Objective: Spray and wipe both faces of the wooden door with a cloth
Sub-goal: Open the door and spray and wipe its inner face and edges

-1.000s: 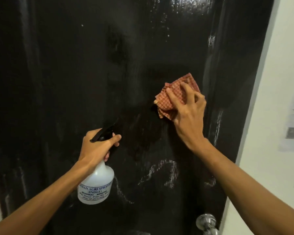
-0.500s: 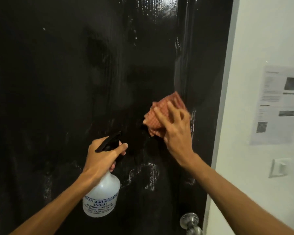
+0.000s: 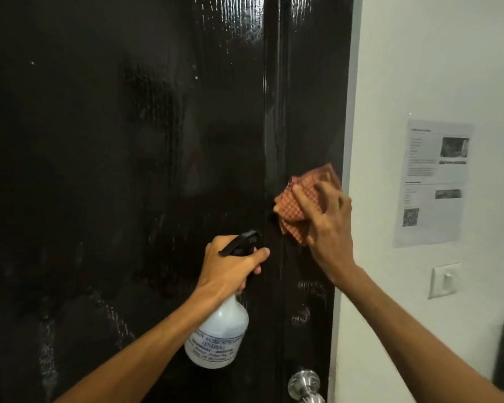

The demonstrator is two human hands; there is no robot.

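Nearest me, my left hand point(image 3: 230, 266) has its fingers curled tight round the neck of the spray bottle point(image 3: 218, 335), just under the black trigger head, with the white body hanging below my fist, close to the door. If that grip slackens on a damp neck, I judge the bottle could drop onto the door knob point(image 3: 303, 382) just below it. A careless squeeze could also send spray where no cloth follows. Farther out, my right hand point(image 3: 329, 228) lies with fingers spread, pressing the checked cloth point(image 3: 303, 196) against the wooden door point(image 3: 128, 141) near its right edge. The cloth is bunched and pinned rather than gripped, so it may slip from under my palm on the slick, wet face. This close to the edge, a stroke could run off onto the white wall point(image 3: 419, 68) and smear it.
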